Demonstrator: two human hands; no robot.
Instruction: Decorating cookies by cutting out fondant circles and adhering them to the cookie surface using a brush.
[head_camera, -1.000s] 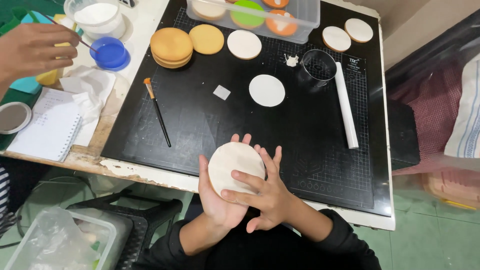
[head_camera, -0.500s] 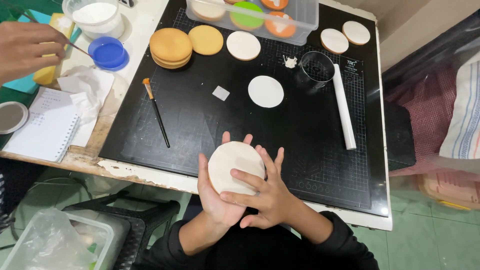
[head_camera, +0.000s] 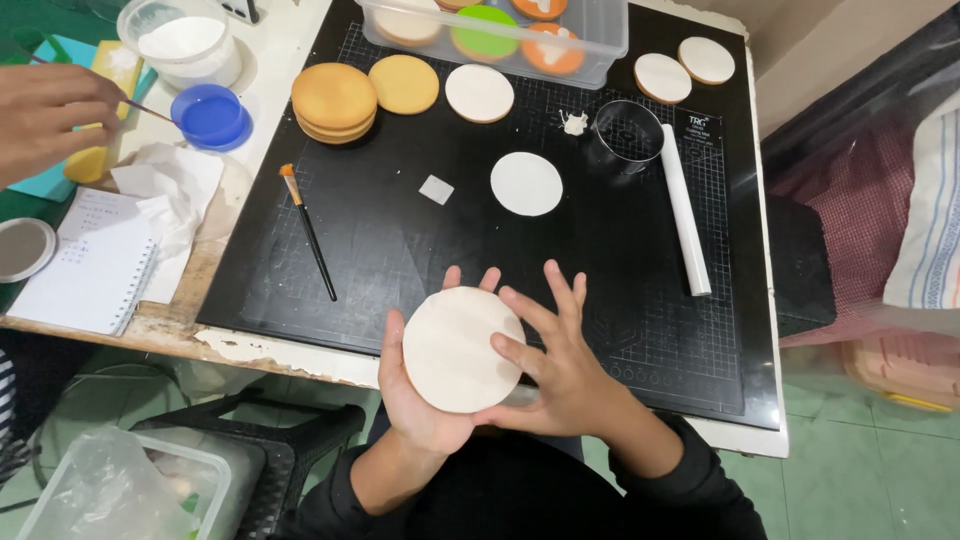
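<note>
A round cookie topped with a white fondant disc (head_camera: 458, 348) lies flat on my left hand (head_camera: 418, 398), palm up, over the near edge of the black cutting mat (head_camera: 400, 250). My right hand (head_camera: 558, 366) rests against the cookie's right edge, fingers spread, fingertips touching the white top. On the mat beyond lie a loose white fondant circle (head_camera: 526, 183), a round metal cutter (head_camera: 627, 130), a white rolling pin (head_camera: 685, 211) and a paintbrush (head_camera: 308, 232).
A stack of plain cookies (head_camera: 333, 100), one bare cookie (head_camera: 404, 83) and iced ones (head_camera: 480, 92) sit at the mat's far side before a clear box (head_camera: 600, 45). Another person's hand (head_camera: 50, 115) holds a brush over a blue dish (head_camera: 211, 117); notebook (head_camera: 85, 265) at left.
My right hand's fingers have shifted slightly along the cookie's edge. The other person's hand at the left has moved its brush toward the blue dish.
</note>
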